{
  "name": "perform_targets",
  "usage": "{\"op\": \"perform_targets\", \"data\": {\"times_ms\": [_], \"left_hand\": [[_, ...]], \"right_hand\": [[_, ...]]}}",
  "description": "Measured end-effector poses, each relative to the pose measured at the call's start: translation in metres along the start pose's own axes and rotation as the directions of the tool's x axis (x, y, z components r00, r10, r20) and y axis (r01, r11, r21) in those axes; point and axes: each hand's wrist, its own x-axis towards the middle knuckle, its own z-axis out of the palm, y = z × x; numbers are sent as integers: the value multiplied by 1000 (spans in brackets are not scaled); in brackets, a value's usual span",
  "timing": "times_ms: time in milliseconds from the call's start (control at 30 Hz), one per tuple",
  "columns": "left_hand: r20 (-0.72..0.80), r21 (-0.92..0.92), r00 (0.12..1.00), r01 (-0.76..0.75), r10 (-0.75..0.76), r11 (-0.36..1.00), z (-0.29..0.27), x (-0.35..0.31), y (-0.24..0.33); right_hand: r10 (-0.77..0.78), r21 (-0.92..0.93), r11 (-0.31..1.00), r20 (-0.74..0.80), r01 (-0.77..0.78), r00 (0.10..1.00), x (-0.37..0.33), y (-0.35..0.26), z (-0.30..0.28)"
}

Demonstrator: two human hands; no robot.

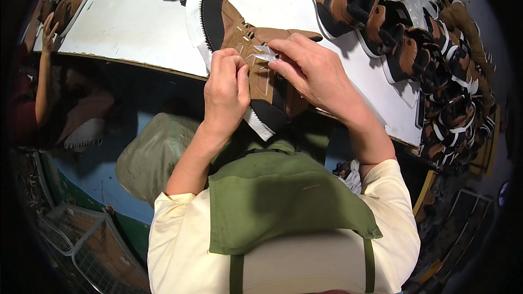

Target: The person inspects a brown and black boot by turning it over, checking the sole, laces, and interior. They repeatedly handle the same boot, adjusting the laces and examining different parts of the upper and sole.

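White table (136, 22), bent-fingered hands (224, 84) (321, 73) over boot (261, 84)

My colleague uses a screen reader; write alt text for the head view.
A person's left hand and right hand are over a brown-and-black boot at a white table's edge, the right pinching a thin clear piece. More boots crowd the right; another person's hand shows at far left.

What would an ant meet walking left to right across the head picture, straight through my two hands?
Co-worker's arm → your left hand → the boot between your hands → your right hand → the boots on the right.
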Motion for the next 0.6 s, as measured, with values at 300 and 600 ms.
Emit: {"op": "perform_targets", "data": {"times_ms": [300, 600], "left_hand": [[11, -68, 999, 42, -41, 997, 0, 1, -3], [3, -63, 1000, 29, -28, 998, 1, 3, -1]], "right_hand": [[-160, -219, 960, 88, 176, 983, 7, 6, 8], [-158, -281, 943, 90, 177, 983, 11, 3, 14]]}}
